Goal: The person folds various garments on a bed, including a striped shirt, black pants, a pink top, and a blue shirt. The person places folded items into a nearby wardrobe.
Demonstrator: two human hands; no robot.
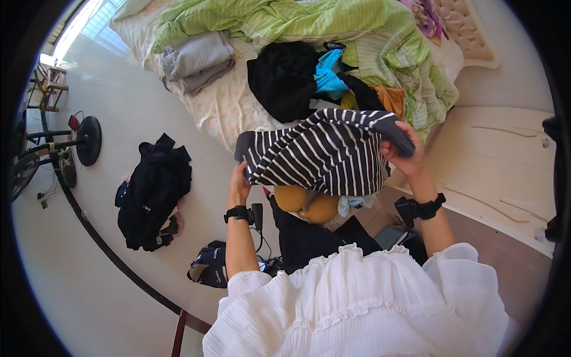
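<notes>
Between my two hands stretches a black-and-white striped garment [321, 154] with plain dark grey ends, held up in front of me and sagging in folds. My left hand [239, 181] grips its left edge near one grey end. At the right, my right hand [405, 149] has its fingers closed round the other grey end. Below the garment, a mustard-coloured bra [305, 205] and a pale blue cloth [357, 203] show near my lap. Just beyond it, a black garment [282, 80] and a bright blue cloth [331, 72] lie heaped on the bed.
A folded grey garment [199, 59] rests on the bed [208, 110] beside a green quilt [279, 21]. On the floor at left lies a pile of dark clothes [154, 196], with a black bag [209, 265] nearer me. A cream panel [505, 160] stands at right.
</notes>
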